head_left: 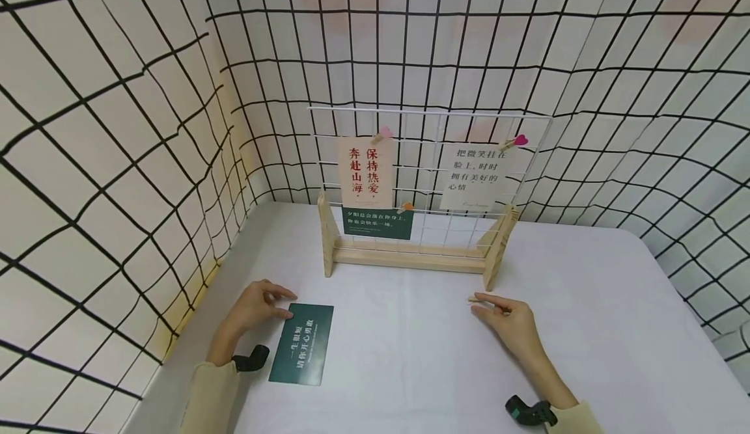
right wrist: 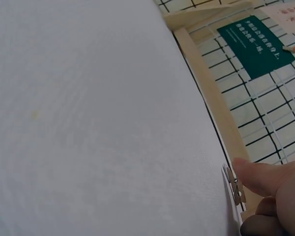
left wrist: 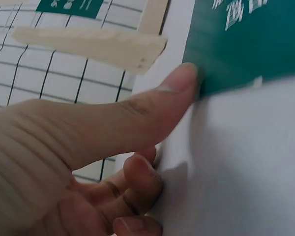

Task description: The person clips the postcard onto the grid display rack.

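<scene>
A dark green card (head_left: 301, 344) with white lettering lies flat on the white table at the left. My left hand (head_left: 258, 305) is at its upper left corner, the thumb (left wrist: 179, 81) touching the edge and the other fingers loosely bent beside it. On the right, just in front of the rack's right foot, my right hand (head_left: 508, 320) pinches a small wooden clothespin (right wrist: 235, 186) between thumb and fingers. Behind both hands stands a white wire grid rack on a wooden base (head_left: 410, 259).
Clipped on the rack are a pink card with red writing (head_left: 366, 174), a white card (head_left: 474, 180) and a smaller-looking green card (head_left: 377, 224). Their clothespins carry pink, magenta and orange tops. Black-gridded white curtains (head_left: 387, 37) enclose the table at back and sides.
</scene>
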Tool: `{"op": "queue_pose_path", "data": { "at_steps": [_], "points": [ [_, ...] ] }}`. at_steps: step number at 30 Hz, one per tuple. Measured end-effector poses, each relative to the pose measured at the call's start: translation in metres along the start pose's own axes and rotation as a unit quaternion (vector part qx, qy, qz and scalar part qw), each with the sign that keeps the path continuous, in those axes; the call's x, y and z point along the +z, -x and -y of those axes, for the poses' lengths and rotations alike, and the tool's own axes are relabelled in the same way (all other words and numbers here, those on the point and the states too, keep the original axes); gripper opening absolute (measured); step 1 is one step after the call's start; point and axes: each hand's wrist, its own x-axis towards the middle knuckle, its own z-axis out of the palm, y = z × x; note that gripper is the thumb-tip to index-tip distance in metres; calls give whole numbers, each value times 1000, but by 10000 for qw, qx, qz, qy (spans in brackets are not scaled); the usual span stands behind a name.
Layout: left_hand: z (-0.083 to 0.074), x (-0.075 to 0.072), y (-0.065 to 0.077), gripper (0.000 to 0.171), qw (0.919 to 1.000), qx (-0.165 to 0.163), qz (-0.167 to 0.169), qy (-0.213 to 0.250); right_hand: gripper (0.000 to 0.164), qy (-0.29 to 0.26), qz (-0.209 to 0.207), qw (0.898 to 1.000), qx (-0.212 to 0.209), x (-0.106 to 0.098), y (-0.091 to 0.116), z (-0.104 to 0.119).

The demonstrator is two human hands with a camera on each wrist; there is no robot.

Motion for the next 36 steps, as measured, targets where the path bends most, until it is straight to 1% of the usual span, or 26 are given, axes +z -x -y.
{"op": "queue_pose_path", "data": {
  "at_steps": [3,7,13,20,26,31,36],
  "points": [
    [3,-3,0,31,9999,112,66,-38,32,140,-20,9998,-121,1,0,1],
    [5,-2,-2,31,9997,235,44,-55,32,320,-44,9993,-162,1,0,1],
    [2,9,-8,28,9992,388,-59,-106,30,454,-70,9989,-136,1,-2,3],
    [-14,29,-17,28,9980,604,-108,-131,29,769,66,9969,-134,2,-7,7],
    [-28,44,-24,28,9979,621,-73,-164,24,1010,211,9946,-87,4,-11,9],
    [-41,56,-31,27,9975,686,2,-139,17,1000,107,9947,-230,5,-13,10],
    [-59,68,-40,27,9963,845,111,-138,18,863,72,9960,-213,7,-15,12]
  ]
}}
